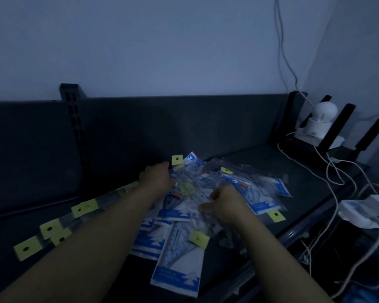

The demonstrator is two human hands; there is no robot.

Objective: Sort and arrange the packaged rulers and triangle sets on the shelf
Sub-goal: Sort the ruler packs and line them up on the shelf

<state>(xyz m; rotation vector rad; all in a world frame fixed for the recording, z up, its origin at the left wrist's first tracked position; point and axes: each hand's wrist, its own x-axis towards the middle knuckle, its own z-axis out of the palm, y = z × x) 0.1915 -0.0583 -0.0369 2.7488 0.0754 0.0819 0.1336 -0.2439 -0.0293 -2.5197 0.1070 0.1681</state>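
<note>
Here, packets (179, 265) crowd the shelf (260, 162) front edge.

Glossy plastic packets (185, 228), matt shelf (260, 171)

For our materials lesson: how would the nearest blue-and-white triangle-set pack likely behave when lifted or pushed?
The pack looks flat and thin, so probably light. Its clear plastic sleeve likely slides easily over the other packs. The triangle visible inside should stiffen it.

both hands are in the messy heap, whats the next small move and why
Probably lift out the clear triangle-set packet the right hand seems to pinch: the heap of blue-and-white carded packets lies crisscrossed, while the long yellow-tabbed ruler packs already sit in a row at left.
</note>
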